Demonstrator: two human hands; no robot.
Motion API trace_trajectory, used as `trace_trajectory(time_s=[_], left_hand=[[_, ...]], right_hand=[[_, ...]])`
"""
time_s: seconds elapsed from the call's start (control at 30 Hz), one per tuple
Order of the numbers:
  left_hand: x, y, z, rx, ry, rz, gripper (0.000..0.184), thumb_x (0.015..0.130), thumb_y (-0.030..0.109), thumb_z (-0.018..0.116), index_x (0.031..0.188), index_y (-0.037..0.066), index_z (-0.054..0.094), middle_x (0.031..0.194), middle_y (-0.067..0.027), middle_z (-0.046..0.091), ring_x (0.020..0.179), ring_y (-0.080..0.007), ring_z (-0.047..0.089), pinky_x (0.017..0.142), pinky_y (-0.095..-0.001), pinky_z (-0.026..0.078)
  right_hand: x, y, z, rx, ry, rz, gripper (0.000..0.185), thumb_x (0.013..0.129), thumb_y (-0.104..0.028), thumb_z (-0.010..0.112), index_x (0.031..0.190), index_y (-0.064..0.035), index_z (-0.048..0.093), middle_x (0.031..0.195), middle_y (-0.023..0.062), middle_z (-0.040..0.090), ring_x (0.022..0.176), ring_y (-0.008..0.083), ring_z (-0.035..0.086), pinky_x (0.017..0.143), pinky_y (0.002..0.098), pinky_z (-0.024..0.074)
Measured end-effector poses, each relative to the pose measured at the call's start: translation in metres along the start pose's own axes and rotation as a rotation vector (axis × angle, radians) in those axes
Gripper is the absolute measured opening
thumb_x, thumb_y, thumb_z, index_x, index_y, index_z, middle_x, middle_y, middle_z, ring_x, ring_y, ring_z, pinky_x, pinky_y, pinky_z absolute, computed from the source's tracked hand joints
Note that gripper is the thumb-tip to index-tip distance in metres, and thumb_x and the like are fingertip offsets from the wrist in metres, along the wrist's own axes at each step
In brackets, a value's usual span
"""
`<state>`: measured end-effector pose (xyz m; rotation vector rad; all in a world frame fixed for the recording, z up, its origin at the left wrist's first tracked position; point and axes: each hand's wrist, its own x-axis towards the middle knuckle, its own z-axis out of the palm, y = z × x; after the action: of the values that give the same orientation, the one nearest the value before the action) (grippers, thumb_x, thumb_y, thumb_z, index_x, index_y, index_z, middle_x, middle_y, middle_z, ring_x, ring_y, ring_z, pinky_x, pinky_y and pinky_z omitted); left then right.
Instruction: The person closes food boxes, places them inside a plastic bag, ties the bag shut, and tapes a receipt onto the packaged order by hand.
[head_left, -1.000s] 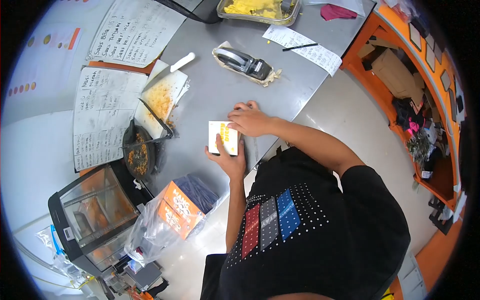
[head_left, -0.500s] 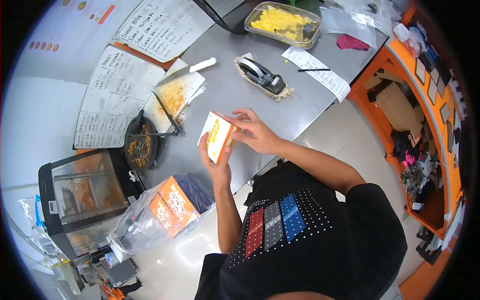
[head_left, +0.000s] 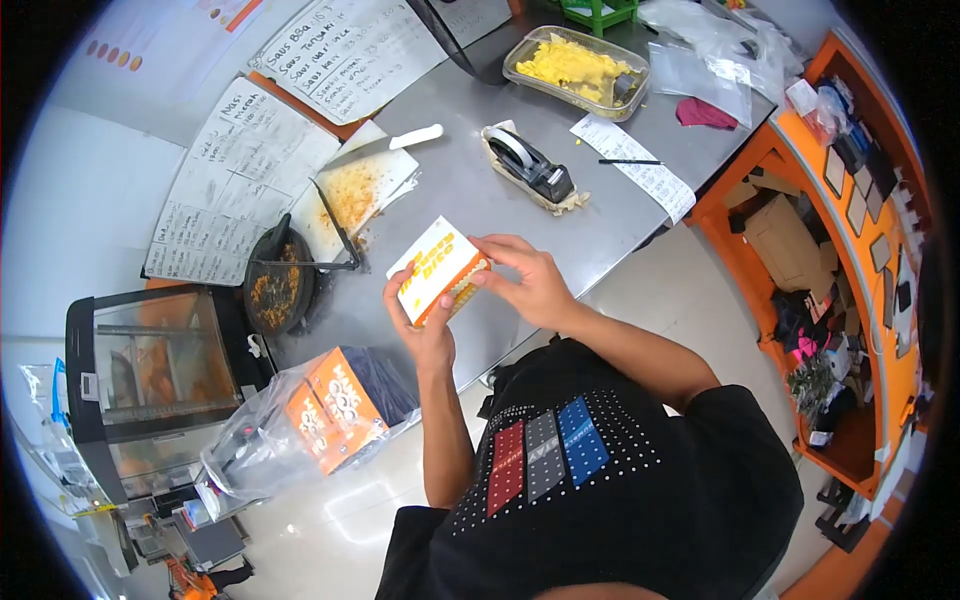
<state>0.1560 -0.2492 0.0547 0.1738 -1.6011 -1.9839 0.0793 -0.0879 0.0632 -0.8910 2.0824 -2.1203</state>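
Observation:
Above the steel table [head_left: 420, 215] I hold a small white and orange food box [head_left: 432, 268] with yellow lettering, its white face tilted up toward me. My left hand [head_left: 425, 330] grips its near left end, with the thumb on the front side and fingers around the edge. The fingers of my right hand [head_left: 525, 275] are at its right end, thumb on the orange side and index finger along the upper corner. A tape dispenser [head_left: 530, 165] stands beyond the box. A knife [head_left: 390, 143] lies on a crumb-covered white board [head_left: 350, 195] to the left.
A dark pan [head_left: 280, 280] with crumbs stands at the left, near a glass food warmer [head_left: 165, 380]. Orange boxes in a plastic bag [head_left: 335, 410] sit at the table's near edge. Farther back are a tray of yellow food [head_left: 580, 70], a receipt [head_left: 640, 170] and a maroon cloth [head_left: 706, 113].
The box has turned so its white face shows more broadly, and its tilt differs. Both hands still hold it. The camera view has shifted slightly.

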Motion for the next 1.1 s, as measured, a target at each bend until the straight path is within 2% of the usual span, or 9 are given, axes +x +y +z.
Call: trace_trajectory(time_s=[0.13, 0.27, 0.33, 0.43, 0.53, 0.77, 0.87, 0.97, 1.1], left_hand=[[0.001, 0.001, -0.003, 0.042, 0.022, -0.01, 0.054, 0.082, 0.003, 0.075, 0.129, 0.01, 0.049, 0.133, -0.0102, 0.051, 0.124, -0.0235, 0.052, 0.103, -0.0395, 0.046], [0.004, 0.004, -0.001, 0.043, 0.053, -0.022, 0.052, 0.081, -0.001, 0.073, 0.126, 0.01, 0.052, 0.133, -0.01, 0.052, 0.123, -0.023, 0.053, 0.102, -0.0389, 0.047], [0.003, 0.005, -0.002, 0.043, 0.052, -0.033, 0.052, 0.081, -0.002, 0.074, 0.126, 0.011, 0.052, 0.133, -0.01, 0.052, 0.122, -0.0228, 0.053, 0.101, -0.0386, 0.047], [0.004, 0.008, 0.0, 0.054, 0.045, -0.042, 0.052, 0.081, -0.001, 0.074, 0.127, 0.011, 0.052, 0.133, -0.0102, 0.052, 0.121, -0.0225, 0.054, 0.101, -0.0382, 0.048], [0.001, 0.012, 0.003, 0.015, 0.061, -0.047, 0.052, 0.082, 0.0, 0.074, 0.127, 0.011, 0.052, 0.132, -0.0102, 0.052, 0.12, -0.0223, 0.055, 0.1, -0.0381, 0.048], [-0.001, 0.01, 0.003, -0.073, 0.104, -0.106, 0.051, 0.082, 0.002, 0.075, 0.127, 0.011, 0.052, 0.128, -0.0087, 0.056, 0.118, -0.0222, 0.056, 0.099, -0.0386, 0.049], [0.0, 0.008, 0.004, -0.1, 0.121, -0.113, 0.051, 0.082, 0.003, 0.075, 0.127, 0.012, 0.053, 0.128, -0.0082, 0.057, 0.118, -0.022, 0.057, 0.099, -0.0391, 0.049], [0.001, 0.003, 0.002, -0.099, 0.136, -0.123, 0.05, 0.082, 0.004, 0.076, 0.127, 0.012, 0.053, 0.128, -0.0079, 0.057, 0.118, -0.0222, 0.057, 0.099, -0.039, 0.05], [0.003, 0.001, 0.001, -0.092, 0.158, -0.132, 0.049, 0.083, 0.005, 0.076, 0.126, 0.013, 0.054, 0.128, -0.0078, 0.057, 0.117, -0.0225, 0.058, 0.097, -0.0384, 0.052]], right_hand=[[0.02, 0.01, -0.033, 0.105, -0.248, 0.068, 0.043, 0.092, -0.027, 0.069, 0.13, -0.0063, 0.063, 0.12, 0.0127, 0.068, 0.106, 0.0216, 0.064, 0.089, 0.0335, 0.0503], [0.063, 0.063, -0.079, -0.289, 0.135, 0.167, 0.034, 0.092, -0.028, 0.067, 0.117, -0.0046, 0.07, 0.114, 0.0177, 0.069, 0.102, 0.0286, 0.066, 0.087, 0.0377, 0.051], [0.087, 0.107, -0.103, -0.6, 0.268, 0.037, 0.033, 0.092, -0.031, 0.065, 0.109, -0.0045, 0.072, 0.111, 0.0205, 0.069, 0.1, 0.0346, 0.066, 0.088, 0.0428, 0.0509], [0.106, 0.133, -0.124, -0.757, -0.017, 0.315, 0.035, 0.091, -0.035, 0.064, 0.106, -0.0044, 0.072, 0.11, 0.0213, 0.069, 0.1, 0.0371, 0.066, 0.088, 0.0456, 0.0505], [0.114, 0.133, -0.127, -0.692, -0.07, 0.491, 0.04, 0.089, -0.039, 0.066, 0.107, -0.0033, 0.072, 0.109, 0.022, 0.069, 0.103, 0.0372, 0.065, 0.088, 0.0451, 0.0503], [0.12, 0.125, -0.126, -0.457, -0.046, 0.707, 0.033, 0.086, -0.029, 0.071, 0.107, -0.0034, 0.073, 0.078, 0.0126, 0.071, 0.054, 0.0222, 0.066, 0.062, 0.0338, 0.0559], [0.118, 0.129, -0.126, -0.348, 0.022, 0.749, 0.03, 0.085, -0.026, 0.074, 0.104, -0.0023, 0.073, 0.084, 0.0118, 0.072, 0.066, 0.0224, 0.068, 0.066, 0.0355, 0.0571], [0.109, 0.125, -0.124, -0.131, 0.077, 0.753, 0.029, 0.086, -0.027, 0.074, 0.096, -0.0004, 0.071, 0.106, 0.0135, 0.07, 0.084, 0.0231, 0.068, 0.068, 0.0391, 0.0574], [0.085, 0.115, -0.126, 0.146, 0.144, 0.564, 0.024, 0.09, -0.024, 0.072, 0.089, -0.0002, 0.069, 0.14, 0.0126, 0.05, 0.109, 0.0225, 0.06, 0.083, 0.0383, 0.0548]])
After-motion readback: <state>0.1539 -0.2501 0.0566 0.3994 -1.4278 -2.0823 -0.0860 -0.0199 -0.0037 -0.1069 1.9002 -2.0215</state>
